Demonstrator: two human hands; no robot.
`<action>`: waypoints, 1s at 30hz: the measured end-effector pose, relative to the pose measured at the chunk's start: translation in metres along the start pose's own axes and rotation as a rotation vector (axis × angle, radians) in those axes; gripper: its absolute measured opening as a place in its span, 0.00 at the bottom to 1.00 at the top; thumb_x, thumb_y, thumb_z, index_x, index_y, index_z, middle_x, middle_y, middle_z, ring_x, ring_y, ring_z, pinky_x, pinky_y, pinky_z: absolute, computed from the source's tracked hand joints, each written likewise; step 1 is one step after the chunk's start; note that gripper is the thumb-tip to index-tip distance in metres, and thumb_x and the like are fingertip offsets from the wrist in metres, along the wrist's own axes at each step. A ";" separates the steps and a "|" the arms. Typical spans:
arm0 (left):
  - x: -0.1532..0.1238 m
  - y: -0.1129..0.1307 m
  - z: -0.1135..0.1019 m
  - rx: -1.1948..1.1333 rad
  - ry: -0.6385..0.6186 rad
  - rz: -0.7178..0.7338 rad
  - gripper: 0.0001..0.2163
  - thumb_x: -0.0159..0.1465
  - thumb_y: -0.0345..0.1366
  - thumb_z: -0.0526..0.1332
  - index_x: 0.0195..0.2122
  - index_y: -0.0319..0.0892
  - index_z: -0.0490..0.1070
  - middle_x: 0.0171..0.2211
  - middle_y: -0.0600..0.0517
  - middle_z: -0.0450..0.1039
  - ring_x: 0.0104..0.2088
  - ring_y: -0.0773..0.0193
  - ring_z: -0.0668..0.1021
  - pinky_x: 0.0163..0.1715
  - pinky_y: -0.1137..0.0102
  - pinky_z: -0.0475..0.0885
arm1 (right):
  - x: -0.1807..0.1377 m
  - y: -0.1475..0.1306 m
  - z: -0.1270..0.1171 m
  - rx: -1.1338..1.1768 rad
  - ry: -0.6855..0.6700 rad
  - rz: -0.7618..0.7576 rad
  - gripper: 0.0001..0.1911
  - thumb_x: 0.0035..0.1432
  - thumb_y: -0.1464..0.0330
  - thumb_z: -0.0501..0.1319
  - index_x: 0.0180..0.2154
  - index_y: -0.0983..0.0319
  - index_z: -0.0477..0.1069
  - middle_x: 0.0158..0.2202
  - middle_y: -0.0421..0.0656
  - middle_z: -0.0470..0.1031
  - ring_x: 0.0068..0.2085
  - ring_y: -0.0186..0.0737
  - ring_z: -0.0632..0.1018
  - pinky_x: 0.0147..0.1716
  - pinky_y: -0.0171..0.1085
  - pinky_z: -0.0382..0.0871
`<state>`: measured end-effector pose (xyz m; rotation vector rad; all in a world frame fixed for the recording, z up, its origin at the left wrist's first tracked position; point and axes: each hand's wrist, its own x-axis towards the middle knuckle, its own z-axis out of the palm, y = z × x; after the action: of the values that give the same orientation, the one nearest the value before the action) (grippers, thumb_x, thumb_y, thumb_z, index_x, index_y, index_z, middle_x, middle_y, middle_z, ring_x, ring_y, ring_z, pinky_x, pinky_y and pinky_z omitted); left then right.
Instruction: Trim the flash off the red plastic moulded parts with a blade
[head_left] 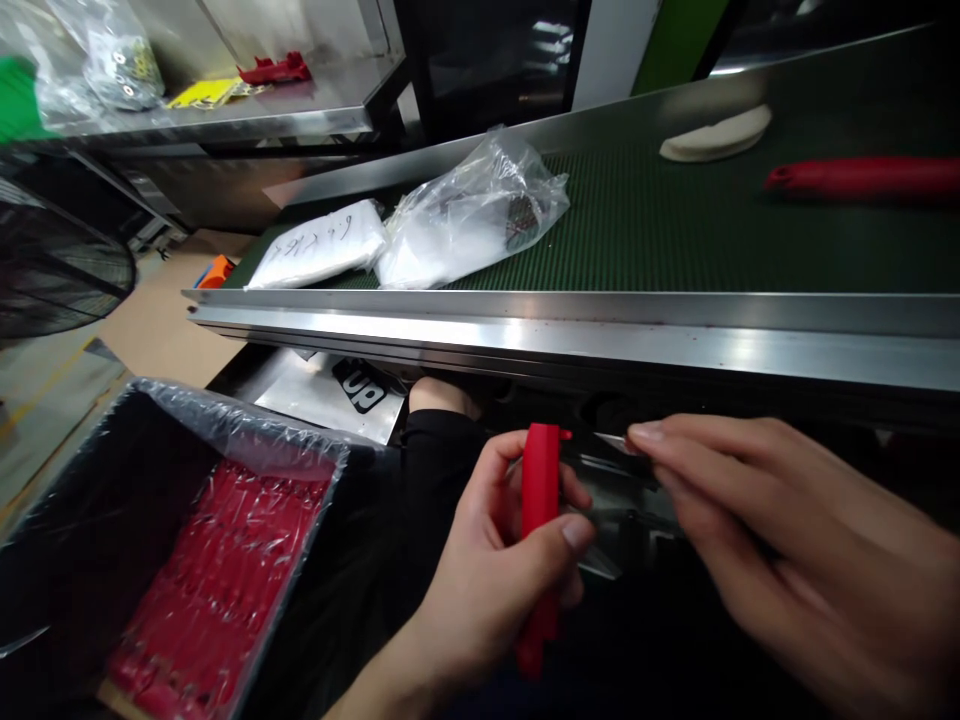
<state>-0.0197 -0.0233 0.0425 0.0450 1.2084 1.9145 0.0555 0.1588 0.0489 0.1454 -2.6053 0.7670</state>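
Your left hand (495, 560) sits low in the middle of the frame, fingers and thumb clamped around a red plastic handle (540, 530) that stands nearly upright, its top just below the steel edge of the conveyor and its lower end poking out beneath your palm. Your right hand (780, 560) comes in from the lower right, fingertips pinched together on a thin metal blade (611, 442) that lies level and meets the top of the red handle; the blade is small and partly hidden, so how far it sits in the handle cannot be told.

At the lower left a black bin (45, 560) lined with clear plastic holds a bed of more red handles (217, 590). Across the middle runs the steel rail (570, 330) of a green conveyor belt (675, 230). On the belt, left of centre, lie a white packet (319, 248) with handwriting and a crumpled clear plastic bag (472, 210), touching each other. At the upper right of the belt sit a pale curved piece (716, 135) and, near it, a long red part (862, 178). At the upper left, a steel shelf (225, 115) carries another clear bag (112, 60), a yellow sheet (202, 93) and a small red piece (276, 68)
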 end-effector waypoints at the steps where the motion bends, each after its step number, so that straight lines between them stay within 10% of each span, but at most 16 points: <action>1: -0.001 -0.001 0.000 0.001 -0.007 -0.005 0.18 0.61 0.35 0.66 0.49 0.47 0.60 0.39 0.55 0.67 0.22 0.78 0.69 0.19 0.80 0.67 | 0.002 0.000 0.001 -0.016 0.001 -0.019 0.23 0.61 0.79 0.56 0.56 0.57 0.67 0.50 0.45 0.72 0.48 0.45 0.74 0.45 0.45 0.68; 30: -0.005 -0.002 0.000 -0.132 -0.075 0.000 0.14 0.62 0.34 0.64 0.47 0.47 0.63 0.38 0.55 0.68 0.22 0.77 0.69 0.19 0.82 0.68 | 0.002 0.001 0.001 0.001 0.096 -0.011 0.27 0.58 0.82 0.59 0.56 0.56 0.68 0.51 0.46 0.71 0.48 0.47 0.74 0.45 0.47 0.68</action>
<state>-0.0151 -0.0261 0.0433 0.0464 1.0308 1.9707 0.0530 0.1592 0.0489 0.1194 -2.5116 0.7522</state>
